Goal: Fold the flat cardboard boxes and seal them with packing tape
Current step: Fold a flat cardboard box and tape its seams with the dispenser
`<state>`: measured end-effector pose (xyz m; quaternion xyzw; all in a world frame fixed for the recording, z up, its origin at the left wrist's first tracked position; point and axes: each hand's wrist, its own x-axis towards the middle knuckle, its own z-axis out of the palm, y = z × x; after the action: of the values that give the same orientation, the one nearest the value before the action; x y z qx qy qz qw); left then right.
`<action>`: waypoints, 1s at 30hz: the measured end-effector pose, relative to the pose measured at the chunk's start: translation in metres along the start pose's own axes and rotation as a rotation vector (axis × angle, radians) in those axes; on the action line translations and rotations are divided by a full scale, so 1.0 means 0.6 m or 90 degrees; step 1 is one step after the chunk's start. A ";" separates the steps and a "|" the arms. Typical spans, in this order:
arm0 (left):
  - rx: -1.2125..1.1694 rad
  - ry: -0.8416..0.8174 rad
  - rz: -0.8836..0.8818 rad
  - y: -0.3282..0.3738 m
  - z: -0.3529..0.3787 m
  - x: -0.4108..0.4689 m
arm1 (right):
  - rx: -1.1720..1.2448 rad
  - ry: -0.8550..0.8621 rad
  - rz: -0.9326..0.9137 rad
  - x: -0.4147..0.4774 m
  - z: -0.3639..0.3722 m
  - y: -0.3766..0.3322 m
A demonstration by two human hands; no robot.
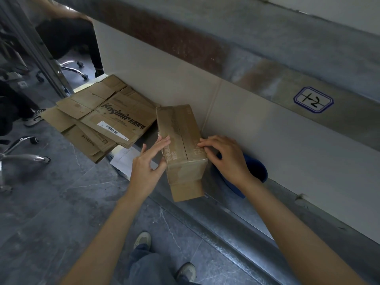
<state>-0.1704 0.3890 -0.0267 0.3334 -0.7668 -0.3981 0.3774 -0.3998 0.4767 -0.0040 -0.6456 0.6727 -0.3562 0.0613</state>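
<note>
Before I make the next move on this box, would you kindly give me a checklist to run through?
1. Top flaps of the folded brown cardboard box closed and meeting at the centre seam: ok.
2. Box steadied: left hand touches its left side, right hand has fingertips on its top right edge: ok.
3. Tape laid over the top seam: cannot tell.
4. Packing tape within reach: cannot tell. No roll shows plainly, and the blue rounded object behind the right hand is partly hidden.
5. Stack of flat brown cardboard boxes waiting to the left: ok.
</note>
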 end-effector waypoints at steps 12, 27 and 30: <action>-0.005 0.037 -0.024 0.004 0.004 0.005 | 0.027 -0.003 0.031 0.008 -0.004 0.001; 0.024 -0.073 0.037 -0.005 -0.019 0.008 | 0.009 -0.143 0.028 0.015 -0.027 -0.003; 0.048 -0.059 0.073 -0.013 -0.013 0.009 | 0.006 -0.115 0.001 0.014 -0.022 0.002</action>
<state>-0.1647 0.3781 -0.0285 0.2838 -0.8156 -0.3619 0.3510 -0.4089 0.4741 0.0082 -0.6744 0.6630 -0.2999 0.1250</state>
